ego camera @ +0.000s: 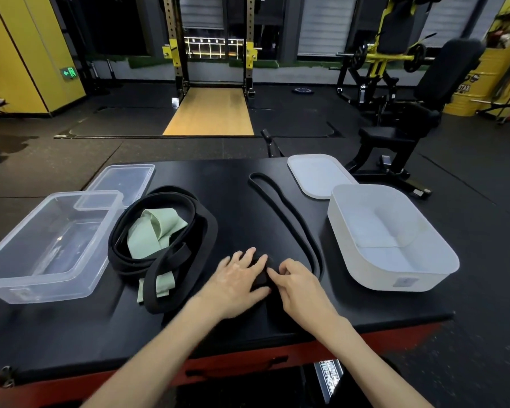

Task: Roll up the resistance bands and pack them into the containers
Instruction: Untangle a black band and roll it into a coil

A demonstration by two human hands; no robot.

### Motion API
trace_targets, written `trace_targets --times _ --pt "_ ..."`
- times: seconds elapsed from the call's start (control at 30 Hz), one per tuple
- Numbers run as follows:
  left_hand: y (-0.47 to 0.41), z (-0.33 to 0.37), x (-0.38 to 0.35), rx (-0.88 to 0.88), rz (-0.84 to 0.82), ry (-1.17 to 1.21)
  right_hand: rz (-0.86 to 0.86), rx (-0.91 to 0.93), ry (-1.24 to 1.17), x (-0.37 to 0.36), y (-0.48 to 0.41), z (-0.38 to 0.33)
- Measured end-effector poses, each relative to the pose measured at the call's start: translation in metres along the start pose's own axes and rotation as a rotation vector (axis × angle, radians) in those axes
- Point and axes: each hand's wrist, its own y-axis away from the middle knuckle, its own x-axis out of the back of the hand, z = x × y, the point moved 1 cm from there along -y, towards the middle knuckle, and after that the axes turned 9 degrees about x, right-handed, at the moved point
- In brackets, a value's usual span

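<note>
The thin black band (321, 267) lies on the black table (218, 184), in the middle part. It stretches as a long narrow loop from the far side toward the person. Its near end is wound into a small roll (259, 278), and this roll sits on the table between the two hands.

The left hand (239, 278) lies over the roll with the fingers spread and almost straight, pressing it from above. The right hand (298, 285) is just beside it, and its curled fingers pinch the right side of the roll. The two hands almost touch each other.

To the left of the hands there is a pile of wider black bands (206, 231) in loose coils, and a pale green band (156, 231) lies folded inside and under them. Further left stands a clear container (0, 278), open on top, and its clear lid (124, 178) lies behind it and leans partly on its far corner.

On the right side stands a white container (365, 266), also open. Its white lid (315, 175) lies flat behind it, near the far edge of the table.
</note>
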Motion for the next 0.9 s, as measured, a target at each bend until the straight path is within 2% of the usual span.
trace_targets --times 0.13,0.2,0.37,0.63,0.8,0.9 --pt "-0.015 -0.024 0.022 -0.306 -0.081 -0.142 -0.02 0.02 -0.017 0.003 0.0 0.002" --pt "-0.017 -0.026 0.022 -0.337 -0.144 -0.082 -0.03 0.026 -0.027 0.006 0.001 0.002" --pt "-0.005 -0.021 0.004 -0.213 -0.036 0.065 -0.023 0.004 -0.017 0.007 0.004 0.001" --pt "0.009 0.013 -0.012 0.131 0.134 0.155 0.02 -0.104 -0.057 0.013 0.015 0.002" --pt "0.007 0.038 -0.009 0.307 0.111 0.115 -0.003 -0.089 -0.011 0.003 0.003 -0.001" --pt "0.005 0.043 -0.004 0.322 0.052 0.09 0.002 -0.081 0.025 0.001 0.0 0.0"
